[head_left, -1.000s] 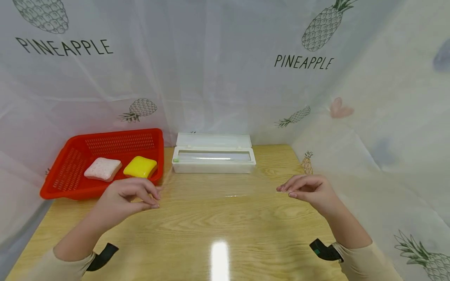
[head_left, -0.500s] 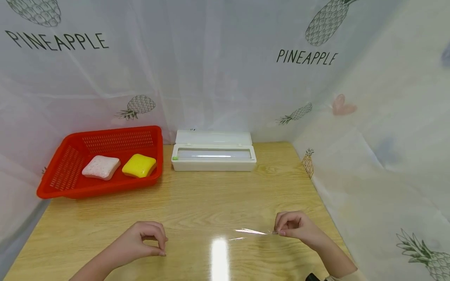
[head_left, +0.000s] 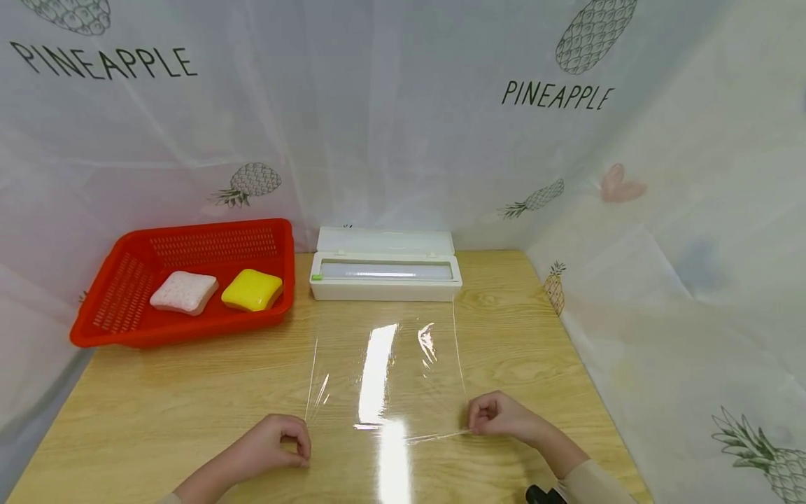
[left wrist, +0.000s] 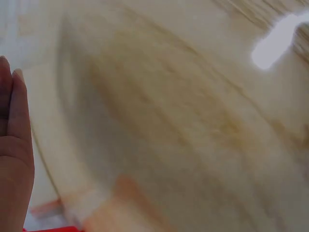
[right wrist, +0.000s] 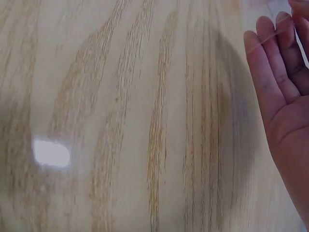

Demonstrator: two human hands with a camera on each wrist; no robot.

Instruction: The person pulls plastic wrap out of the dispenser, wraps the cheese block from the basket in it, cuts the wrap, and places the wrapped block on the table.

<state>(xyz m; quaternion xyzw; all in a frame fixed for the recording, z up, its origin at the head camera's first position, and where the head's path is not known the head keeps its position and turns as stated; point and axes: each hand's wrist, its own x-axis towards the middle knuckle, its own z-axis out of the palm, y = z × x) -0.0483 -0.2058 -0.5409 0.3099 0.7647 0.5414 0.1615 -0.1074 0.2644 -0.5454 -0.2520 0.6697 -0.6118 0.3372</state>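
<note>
A clear sheet of plastic wrap (head_left: 409,371) stretches from a white cling film dispenser (head_left: 387,290) toward me, above the wooden table. My left hand (head_left: 277,446) pinches the near left corner between thumb and fingers. At the near right corner my right hand (head_left: 506,418) pinches the film too. The dispenser's lid (head_left: 385,241) stands open, and the film roll (head_left: 385,270) shows through its window. In the right wrist view the film crosses the fingertips (right wrist: 284,21). Only part of the left hand (left wrist: 14,150) shows in the left wrist view.
A red plastic basket (head_left: 141,337) stands at the back left, with a white-pink sponge (head_left: 184,292) and a yellow sponge (head_left: 252,290) in it. A pineapple-print curtain (head_left: 403,126) encloses the back and sides of the wooden table (head_left: 529,336).
Both hands have come from near the dispenser toward the table's front, drawing the film out longer. In the last half second the right hand has shifted slightly left.
</note>
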